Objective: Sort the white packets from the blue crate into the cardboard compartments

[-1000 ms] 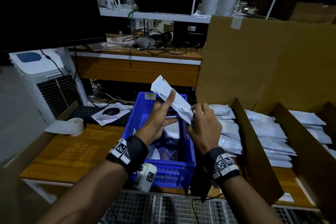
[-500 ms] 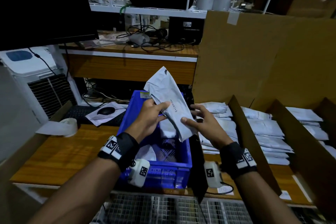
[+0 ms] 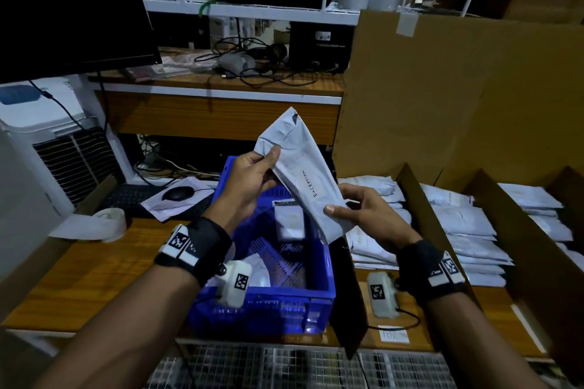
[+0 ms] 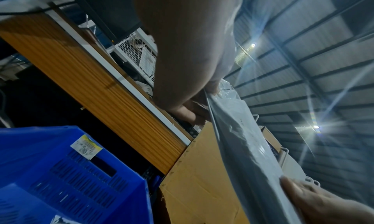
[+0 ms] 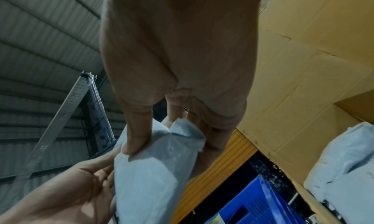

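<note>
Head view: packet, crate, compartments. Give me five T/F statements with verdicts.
1. Both hands hold one packet. True: left hand near its top, right hand near its bottom.
2. The packet reads "EXCEPTION". True.
3. The crate is empty. False: packets remain inside.
4. The held packet lies in a compartment. False: it is held above the crate.
5. The compartments hold no packets. False: stacks lie in them.
</note>
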A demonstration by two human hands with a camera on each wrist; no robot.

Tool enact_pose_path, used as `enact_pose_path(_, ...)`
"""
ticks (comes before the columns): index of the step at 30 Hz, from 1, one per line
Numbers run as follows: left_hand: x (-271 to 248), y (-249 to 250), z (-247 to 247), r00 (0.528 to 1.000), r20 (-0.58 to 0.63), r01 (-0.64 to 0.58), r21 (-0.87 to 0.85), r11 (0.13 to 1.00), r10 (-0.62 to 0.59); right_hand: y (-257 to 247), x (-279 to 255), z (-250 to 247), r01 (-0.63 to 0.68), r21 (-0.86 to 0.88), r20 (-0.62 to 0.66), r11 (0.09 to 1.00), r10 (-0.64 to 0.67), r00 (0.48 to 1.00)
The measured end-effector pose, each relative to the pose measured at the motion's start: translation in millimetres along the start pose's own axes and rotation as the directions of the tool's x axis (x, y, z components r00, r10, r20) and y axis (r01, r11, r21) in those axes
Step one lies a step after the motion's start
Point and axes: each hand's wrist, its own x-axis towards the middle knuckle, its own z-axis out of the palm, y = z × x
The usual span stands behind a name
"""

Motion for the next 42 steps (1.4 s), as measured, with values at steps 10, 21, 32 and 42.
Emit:
enact_pose_path(10, 23, 5, -7, 0.992, 0.108, 0.067, -0.008, 0.998, -0.066, 10, 2, 9, -0.117, 0.123, -0.021, 0.985, 0.120, 0.993)
enact_pose_path(21, 20, -27, 10, 0.820, 0.531, -0.077, 0.473, 0.878, -0.214, 15, 3, 25, -0.044, 0.505, -0.170, 0.862, 0.150, 0.974)
enact_pose_path(32, 53, 0, 39, 0.791, 0.575, -0.205, 0.571, 0.795, -0.209, 6, 21, -25, 0.018, 0.422, -0.253, 0.906, 0.099, 0.962)
enact_pose_path(42, 94, -33, 42, 0.850, 0.400, -0.039, 0.696, 0.717, -0.343, 36, 42, -53, -0.127, 0.371, -0.275, 0.920, 0.239, 0.931)
